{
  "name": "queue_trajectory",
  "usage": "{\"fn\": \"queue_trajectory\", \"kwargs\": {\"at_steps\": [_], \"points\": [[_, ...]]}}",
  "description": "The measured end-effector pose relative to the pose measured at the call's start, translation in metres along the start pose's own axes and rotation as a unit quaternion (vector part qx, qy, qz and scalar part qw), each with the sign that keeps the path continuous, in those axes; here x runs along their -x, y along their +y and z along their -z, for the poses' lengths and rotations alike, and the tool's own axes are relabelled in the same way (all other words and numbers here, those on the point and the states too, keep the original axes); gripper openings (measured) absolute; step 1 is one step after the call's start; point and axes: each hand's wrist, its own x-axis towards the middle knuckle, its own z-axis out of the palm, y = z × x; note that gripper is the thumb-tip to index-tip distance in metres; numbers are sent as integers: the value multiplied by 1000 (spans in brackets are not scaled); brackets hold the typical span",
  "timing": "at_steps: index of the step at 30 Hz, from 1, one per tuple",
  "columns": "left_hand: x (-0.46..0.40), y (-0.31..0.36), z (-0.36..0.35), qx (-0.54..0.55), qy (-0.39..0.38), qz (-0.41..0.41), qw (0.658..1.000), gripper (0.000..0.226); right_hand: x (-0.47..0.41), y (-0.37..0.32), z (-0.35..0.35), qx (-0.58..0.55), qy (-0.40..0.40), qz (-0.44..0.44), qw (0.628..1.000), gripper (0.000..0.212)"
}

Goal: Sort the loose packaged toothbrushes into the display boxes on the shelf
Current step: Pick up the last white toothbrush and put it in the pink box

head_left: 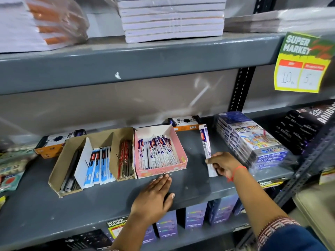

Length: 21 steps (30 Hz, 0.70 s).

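Right now, from the head view, the right hand (222, 164) is clamped around the lower part of one packaged toothbrush (205, 142), which stands close to upright above the grey shelf (195, 142), its long axis running up and slightly away toward the back wall, with the bottom end poking out below the fingers. The pink display box (179, 154), already part-filled with matching white-and-blue packs lying lengthwise front to back, sits just to the left of that hand, with bare shelf between them. The left hand (155, 194) lies flat and spread, holding nothing, on the shelf with its fingertips touching the pink box's front wall, seemingly steadying it. Further left stands a brown cardboard box (59, 165) holding dark packs, blue-and-white packs and red ones in separate sections. Judging by this, the held pack needs to travel leftward and tip down from upright to lie parallel with the packs in the pink box; the right hand is the one placed to do it.
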Motion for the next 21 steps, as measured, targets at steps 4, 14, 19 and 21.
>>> {"fn": "queue_trajectory", "kwargs": {"at_steps": [4,14,19,21], "points": [[0,-1,-2,9,-3,2,1000,57,33,-4,-12,-89,-56,75,992,28],[1,0,0,15,31,-5,999,55,88,-9,-33,-147,-144,156,966,25],[0,-1,0,14,32,-12,999,55,93,-13,-38,-152,-149,157,964,27],[-1,-2,-1,10,28,-11,999,56,94,-14,-41,-142,-148,155,966,25]]}}
